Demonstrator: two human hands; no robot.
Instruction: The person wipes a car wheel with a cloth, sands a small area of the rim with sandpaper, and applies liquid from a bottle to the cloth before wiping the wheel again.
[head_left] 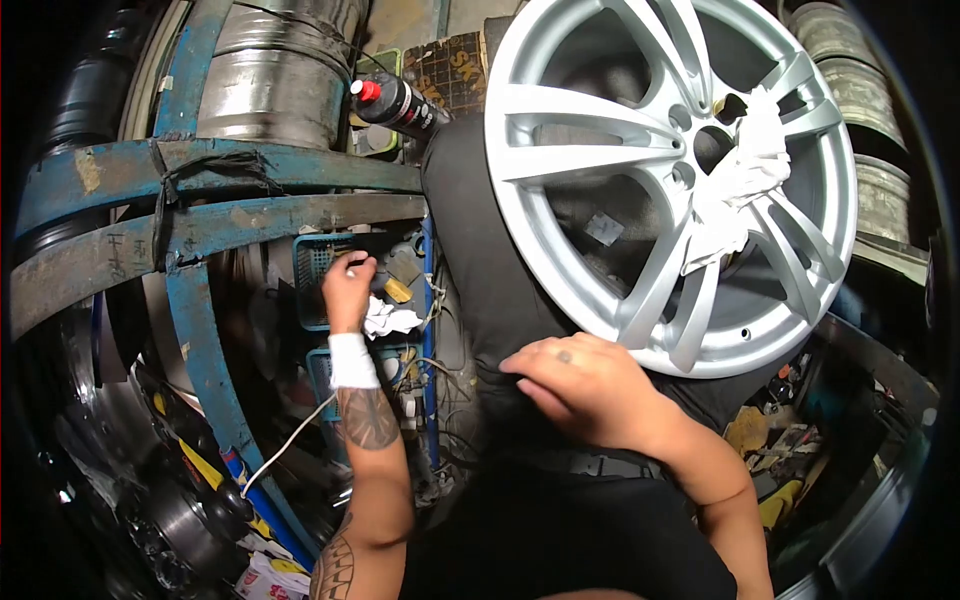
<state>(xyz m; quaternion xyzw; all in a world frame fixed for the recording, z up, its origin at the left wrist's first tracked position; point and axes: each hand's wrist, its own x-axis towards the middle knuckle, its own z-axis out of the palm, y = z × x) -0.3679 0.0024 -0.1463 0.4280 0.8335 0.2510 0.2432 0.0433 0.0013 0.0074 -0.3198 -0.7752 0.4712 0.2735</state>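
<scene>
The wheel (555,225) lies at my one o'clock, likely propped on my legs (465,220); the blue basket (309,265) at eleven. White cloth (750,170) drapes the spokes (590,160), presumably handy. Right grip (590,388): loose, seemingly empty. Left grip (348,292), at the basket: can't tell.

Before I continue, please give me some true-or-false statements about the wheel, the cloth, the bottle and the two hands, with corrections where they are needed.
1. A white cloth lies on the silver alloy wheel. True.
2. The right hand is at the upper blue basket. False: the left hand is there, at the upper blue basket; the right hand is near the wheel.
3. A white band goes around the left wrist. True.
4. The black bottle has a blue cap. False: the black bottle has a red cap.
</scene>
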